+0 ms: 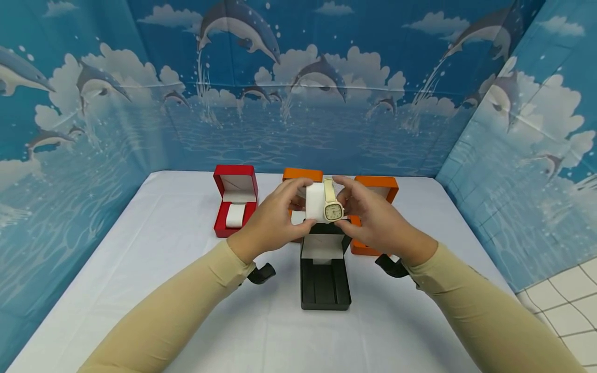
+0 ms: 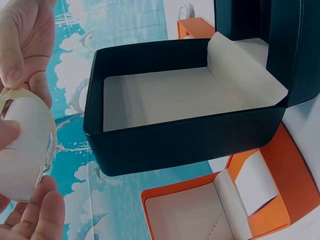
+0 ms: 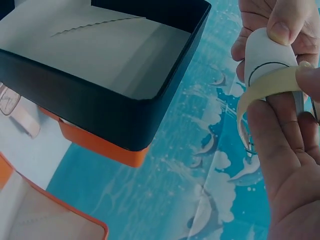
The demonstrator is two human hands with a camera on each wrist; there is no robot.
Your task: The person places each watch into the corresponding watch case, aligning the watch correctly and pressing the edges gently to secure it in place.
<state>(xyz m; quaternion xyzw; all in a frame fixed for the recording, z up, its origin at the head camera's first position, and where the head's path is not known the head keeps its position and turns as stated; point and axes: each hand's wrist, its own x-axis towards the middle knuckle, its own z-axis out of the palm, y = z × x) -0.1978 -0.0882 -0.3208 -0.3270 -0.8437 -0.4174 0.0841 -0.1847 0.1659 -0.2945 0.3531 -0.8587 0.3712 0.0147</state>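
Observation:
A watch (image 1: 333, 211) with a cream strap and a rounded case lies against a white cushion (image 1: 314, 203), held up above the black box (image 1: 325, 305). My left hand (image 1: 275, 215) grips the cushion from its left side, thumb below and fingers above. From the other side, my right hand (image 1: 375, 220) pinches the watch at its strap and case. In the right wrist view, the strap (image 3: 275, 82) curves round the cushion (image 3: 265, 45). The black box stands open below the hands, its light-lined lid raised and dark dividers showing inside.
An open red box (image 1: 235, 171) with a white cushion (image 1: 235, 215) stands at the left. Two open orange boxes, one in the middle (image 1: 302, 174) and one at right (image 1: 377, 181), are partly hidden by the hands. A white cloth (image 1: 163, 228) covers the table; dolphin-print curtains (image 1: 298, 129) surround it.

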